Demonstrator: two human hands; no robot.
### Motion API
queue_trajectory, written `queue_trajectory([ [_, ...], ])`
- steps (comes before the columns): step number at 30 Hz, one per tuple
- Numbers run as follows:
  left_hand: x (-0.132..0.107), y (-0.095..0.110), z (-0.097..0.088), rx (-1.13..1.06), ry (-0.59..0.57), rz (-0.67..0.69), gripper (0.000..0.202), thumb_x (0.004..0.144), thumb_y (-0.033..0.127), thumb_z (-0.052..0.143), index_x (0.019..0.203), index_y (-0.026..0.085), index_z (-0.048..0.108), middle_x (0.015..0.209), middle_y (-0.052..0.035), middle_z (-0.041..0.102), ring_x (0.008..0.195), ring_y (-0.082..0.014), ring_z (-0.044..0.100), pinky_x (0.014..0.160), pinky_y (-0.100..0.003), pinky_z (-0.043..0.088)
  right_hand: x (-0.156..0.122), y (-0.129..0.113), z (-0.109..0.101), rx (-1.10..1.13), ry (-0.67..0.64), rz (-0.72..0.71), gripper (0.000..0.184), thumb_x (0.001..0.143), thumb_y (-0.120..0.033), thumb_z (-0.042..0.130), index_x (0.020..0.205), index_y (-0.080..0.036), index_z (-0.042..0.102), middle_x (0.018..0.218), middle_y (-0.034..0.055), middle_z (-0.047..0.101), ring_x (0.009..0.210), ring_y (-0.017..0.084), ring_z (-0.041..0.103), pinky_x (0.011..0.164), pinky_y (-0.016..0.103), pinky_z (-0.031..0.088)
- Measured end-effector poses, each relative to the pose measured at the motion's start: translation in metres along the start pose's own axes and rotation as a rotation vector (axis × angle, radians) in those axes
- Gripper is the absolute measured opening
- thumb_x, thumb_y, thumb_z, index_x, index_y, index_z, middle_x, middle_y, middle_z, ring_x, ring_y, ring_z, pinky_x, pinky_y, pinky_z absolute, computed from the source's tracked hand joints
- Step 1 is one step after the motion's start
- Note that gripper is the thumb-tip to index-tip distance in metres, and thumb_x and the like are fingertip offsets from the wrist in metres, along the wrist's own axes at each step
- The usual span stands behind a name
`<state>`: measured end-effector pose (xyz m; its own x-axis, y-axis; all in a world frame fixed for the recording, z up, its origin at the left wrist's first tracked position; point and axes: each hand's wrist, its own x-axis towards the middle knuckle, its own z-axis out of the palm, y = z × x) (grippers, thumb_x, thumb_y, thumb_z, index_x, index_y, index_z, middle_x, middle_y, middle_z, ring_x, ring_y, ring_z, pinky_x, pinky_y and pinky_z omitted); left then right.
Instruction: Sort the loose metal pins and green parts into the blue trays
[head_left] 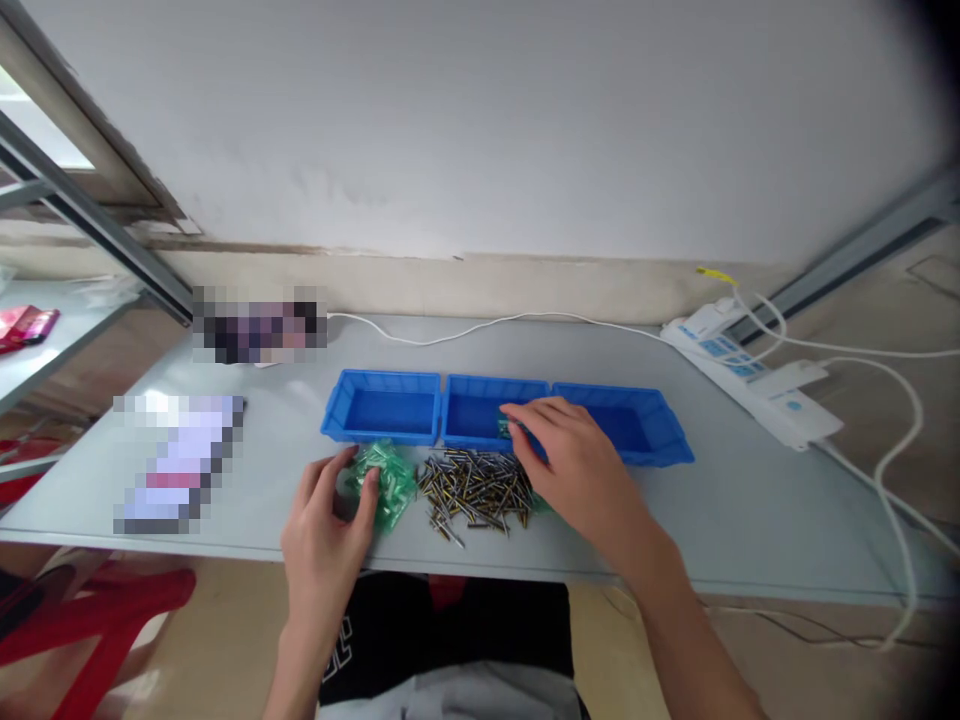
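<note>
My left hand (330,515) curls round the near-left side of a green plastic bag (394,485), thumb pressed on it; small pale pieces show through the film. My right hand (574,465) is at the front rim of the middle blue bin (487,390), fingertips pinched on a small green piece (504,428) too small to make out. Between the hands lies a pile of thin metal pins (476,490), silver and brass-coloured. More green plastic (541,504) shows partly from under my right hand.
A left blue bin (390,405) and a right blue bin (630,415) flank the middle one on the grey table (262,440). A white power strip (750,370) with cables lies at right. Two blurred objects are at left, and a red stool (105,620) stands below.
</note>
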<state>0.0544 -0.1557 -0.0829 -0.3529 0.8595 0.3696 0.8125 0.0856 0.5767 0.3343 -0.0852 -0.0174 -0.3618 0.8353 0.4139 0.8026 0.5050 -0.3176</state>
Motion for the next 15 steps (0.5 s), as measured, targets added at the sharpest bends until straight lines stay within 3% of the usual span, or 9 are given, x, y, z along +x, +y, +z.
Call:
queue_trajectory([
  [7, -0.0027, 0.0028, 0.0007, 0.054, 0.024, 0.068, 0.024, 0.106, 0.043, 0.066, 0.119, 0.026, 0.074, 0.117, -0.0045, 0.076, 0.093, -0.0237, 0.074, 0.080, -0.034, 0.052, 0.0064, -0.0002, 0.0064, -0.136, -0.224, -0.044, 0.035, 0.115, -0.023, 0.047, 0.120, -0.014, 0.081, 0.119, 0.0144, 0.085, 0.116, 0.030, 0.078, 0.128, 0.060, 0.039],
  [15, -0.0045, 0.0059, 0.0013, 0.035, 0.019, 0.097, 0.024, 0.110, 0.041, 0.061, 0.123, 0.024, 0.071, 0.122, -0.0065, 0.075, 0.107, -0.0265, 0.074, 0.088, -0.036, 0.054, 0.0006, 0.0009, 0.0090, -0.113, -0.206, -0.058, 0.034, 0.116, -0.026, 0.048, 0.114, -0.017, 0.080, 0.119, 0.0121, 0.085, 0.110, 0.027, 0.079, 0.132, 0.061, 0.033],
])
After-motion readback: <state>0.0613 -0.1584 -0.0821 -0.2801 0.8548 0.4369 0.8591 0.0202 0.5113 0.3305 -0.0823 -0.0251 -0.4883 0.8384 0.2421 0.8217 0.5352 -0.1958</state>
